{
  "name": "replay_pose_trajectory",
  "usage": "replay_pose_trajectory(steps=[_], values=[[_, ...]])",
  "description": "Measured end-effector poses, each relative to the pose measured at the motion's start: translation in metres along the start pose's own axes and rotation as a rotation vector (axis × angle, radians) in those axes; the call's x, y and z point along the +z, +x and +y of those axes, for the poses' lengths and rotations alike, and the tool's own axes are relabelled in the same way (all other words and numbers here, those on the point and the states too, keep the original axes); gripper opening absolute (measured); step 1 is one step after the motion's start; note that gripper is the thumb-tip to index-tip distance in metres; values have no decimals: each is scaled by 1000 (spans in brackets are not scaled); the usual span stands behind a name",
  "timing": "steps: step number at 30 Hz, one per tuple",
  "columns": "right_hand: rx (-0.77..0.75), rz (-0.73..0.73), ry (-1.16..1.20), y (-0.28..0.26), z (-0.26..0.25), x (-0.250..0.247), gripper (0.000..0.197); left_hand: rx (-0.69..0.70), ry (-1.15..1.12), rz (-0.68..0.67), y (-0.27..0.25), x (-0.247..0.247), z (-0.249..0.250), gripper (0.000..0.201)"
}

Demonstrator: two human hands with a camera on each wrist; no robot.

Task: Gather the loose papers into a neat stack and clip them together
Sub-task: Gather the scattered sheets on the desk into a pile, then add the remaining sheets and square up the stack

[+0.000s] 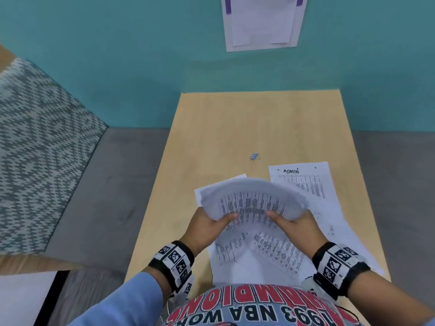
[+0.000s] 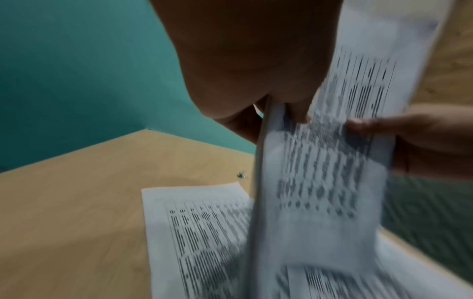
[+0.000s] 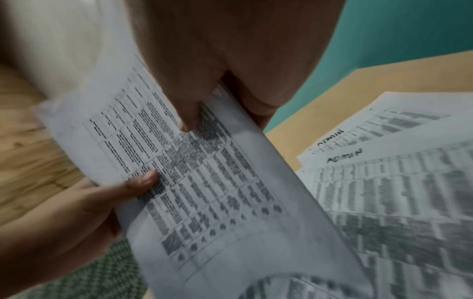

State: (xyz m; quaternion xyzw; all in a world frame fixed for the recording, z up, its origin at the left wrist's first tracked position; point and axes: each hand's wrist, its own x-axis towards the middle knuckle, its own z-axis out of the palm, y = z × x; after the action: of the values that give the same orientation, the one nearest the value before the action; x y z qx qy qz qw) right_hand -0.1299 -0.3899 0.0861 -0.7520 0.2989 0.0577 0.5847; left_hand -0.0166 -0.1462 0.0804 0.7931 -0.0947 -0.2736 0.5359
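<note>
I hold a bundle of printed papers (image 1: 253, 198) above the wooden table (image 1: 235, 128), bowed into an arc. My left hand (image 1: 220, 220) pinches its left part, thumb on top. My right hand (image 1: 281, 217) pinches its right part the same way. In the left wrist view the left hand (image 2: 279, 109) grips the bundle (image 2: 320, 172) edge-on. The right wrist view has my right hand (image 3: 202, 113) clamped on the papers (image 3: 210, 192). More loose sheets (image 1: 259, 257) lie under the bundle, one marked "ADMIN" (image 1: 303, 182). A small binder clip (image 1: 254, 156) rests on the table beyond the papers.
A teal wall (image 1: 117, 55) rises behind the table, with a paper notice (image 1: 262, 22) pinned to it. A patterned cushioned seat (image 1: 35, 149) stands to the left over grey floor (image 1: 113, 184). Bare tabletop stretches past the clip.
</note>
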Motion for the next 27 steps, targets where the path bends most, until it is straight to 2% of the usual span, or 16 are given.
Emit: replay_pose_trajectory(steps=[1, 4, 6, 8, 10, 12, 14, 16, 19, 22, 24, 25, 27], values=[[-41, -10, -4, 6, -3, 5, 75, 8, 8, 25, -1, -8, 1, 36], [-99, -43, 48, 23, -20, 21, 37, 4, 40, 94, -6, -46, 2, 35], [-74, -44, 16, 45, -17, 37, 32, -18, 39, 173, -14, -77, 1, 26], [36, -89, -260, 74, 2, 57, 49, -45, 10, 256, -25, -108, -3, 34], [127, -147, -603, 96, 19, 79, 78, -63, -27, 310, -37, -132, -9, 42], [167, -128, -868, 107, 26, 95, 107, -81, -68, 362, -50, -147, -13, 38], [213, -94, -998, 113, 26, 108, 126, -97, -74, 384, -56, -158, -17, 36], [257, -66, -1019, 118, 30, 118, 131, -123, -63, 390, -59, -164, -25, 35], [267, -87, -1056, 121, 33, 127, 112, -146, -62, 349, -62, -164, -35, 34], [184, -99, -1071, 114, 37, 128, 75, -137, -32, 303, -64, -154, -40, 35], [37, -13, -925, 109, 38, 127, 40, -124, -27, 287, -63, -150, -43, 36], [-24, 31, -790, 106, 39, 125, 33, -121, -28, 278, -62, -150, -43, 36], [-92, 70, -507, 96, 33, 119, 43, -129, -7, 277, -59, -149, -43, 33]])
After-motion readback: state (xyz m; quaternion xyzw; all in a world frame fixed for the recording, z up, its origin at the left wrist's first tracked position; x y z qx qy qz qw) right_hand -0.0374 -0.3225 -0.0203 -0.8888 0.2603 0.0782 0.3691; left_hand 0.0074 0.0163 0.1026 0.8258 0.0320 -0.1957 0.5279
